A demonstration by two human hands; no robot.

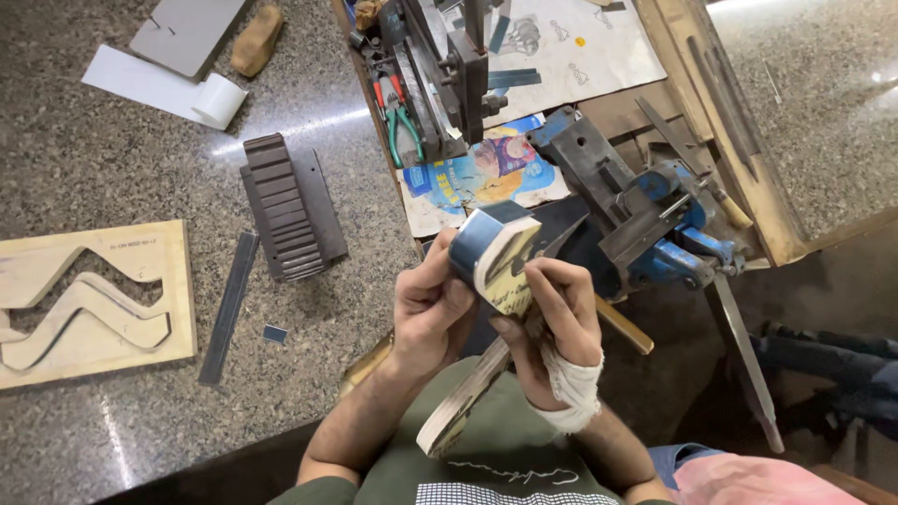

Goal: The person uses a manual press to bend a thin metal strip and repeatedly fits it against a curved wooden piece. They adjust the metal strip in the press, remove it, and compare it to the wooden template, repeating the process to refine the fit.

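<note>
Both hands hold a long wooden board (475, 388) with a blue metal strip (472, 245) bent around its upper end. The left hand (428, 309) grips the strip's side, and the right hand (554, 318), wrapped in a white bandage (572, 388), presses the board's face. Just beyond stands a blue vise (655, 224) on a wooden bench (748, 168). Pliers (400, 120) lie further up the bench.

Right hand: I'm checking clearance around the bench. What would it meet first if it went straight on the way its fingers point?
The right hand points up-left, so it would first meet the blue-edged piece it already grips, then probably the left hand; depth is unclear.
</note>
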